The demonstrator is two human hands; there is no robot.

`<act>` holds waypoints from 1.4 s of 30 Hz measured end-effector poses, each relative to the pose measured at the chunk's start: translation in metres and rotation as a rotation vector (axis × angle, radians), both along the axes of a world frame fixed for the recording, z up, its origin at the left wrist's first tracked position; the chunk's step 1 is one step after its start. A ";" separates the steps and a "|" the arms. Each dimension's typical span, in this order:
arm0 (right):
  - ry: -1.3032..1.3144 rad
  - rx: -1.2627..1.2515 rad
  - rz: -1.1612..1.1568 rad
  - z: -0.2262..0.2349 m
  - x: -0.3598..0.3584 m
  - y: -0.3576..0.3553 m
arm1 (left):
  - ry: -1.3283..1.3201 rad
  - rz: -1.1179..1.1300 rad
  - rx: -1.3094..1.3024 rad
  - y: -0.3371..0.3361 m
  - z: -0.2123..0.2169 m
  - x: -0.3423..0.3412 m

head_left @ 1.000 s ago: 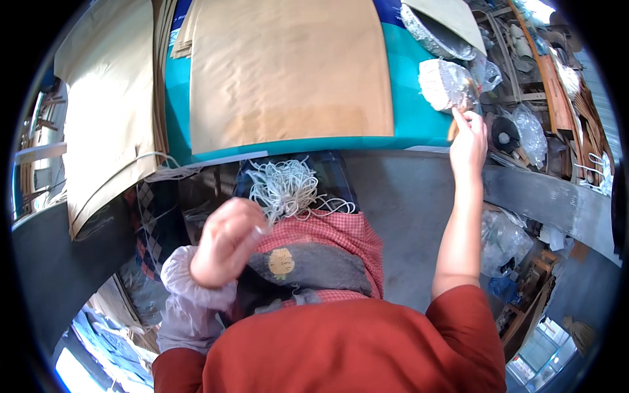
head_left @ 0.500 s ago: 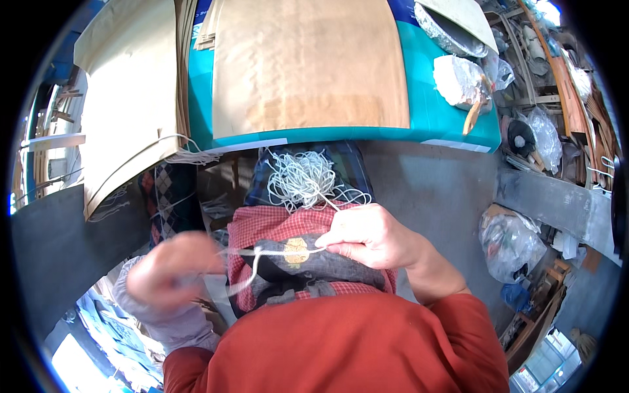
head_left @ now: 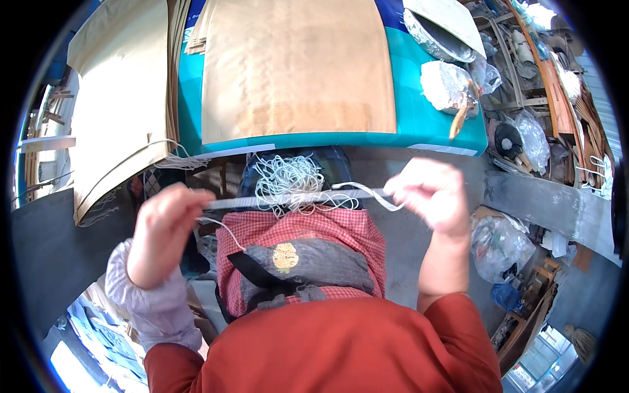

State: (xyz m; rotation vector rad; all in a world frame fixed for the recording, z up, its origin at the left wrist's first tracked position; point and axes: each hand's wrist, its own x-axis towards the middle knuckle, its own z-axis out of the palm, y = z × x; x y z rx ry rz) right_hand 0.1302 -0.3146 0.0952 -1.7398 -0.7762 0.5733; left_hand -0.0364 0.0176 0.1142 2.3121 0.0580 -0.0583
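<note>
A white cord (head_left: pixel 239 203), blurred by motion, is stretched nearly level between my two hands above my lap. My left hand (head_left: pixel 167 226) pinches one end, with a loose tail hanging below it. At the other end, my right hand (head_left: pixel 432 196) has its fingers closed on the cord, and a short free tail curls beside them. Behind the taut cord, a tangled heap of white cords (head_left: pixel 288 177) rests on dark plaid cloth at my knees. A red checked apron (head_left: pixel 350 236) with a grey panel (head_left: pixel 327 262) covers my lap.
Ahead stands a teal-covered table (head_left: pixel 409 98) bearing a large brown paper sheet (head_left: pixel 298 72). More brown paper (head_left: pixel 121 85) overhangs at left, with cords on it. A bowl (head_left: pixel 426 36) and a plastic-wrapped white lump (head_left: pixel 449 85) sit at right. A plastic bag (head_left: pixel 501 245) lies lower right.
My hands have risen and spread apart, drawing the cord out between them over the heap. My right hand moved right and forward; my left hand moved up.
</note>
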 end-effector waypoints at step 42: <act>-0.723 -0.492 -0.382 -0.145 0.101 0.061 | -0.080 0.318 0.356 0.036 -0.144 0.113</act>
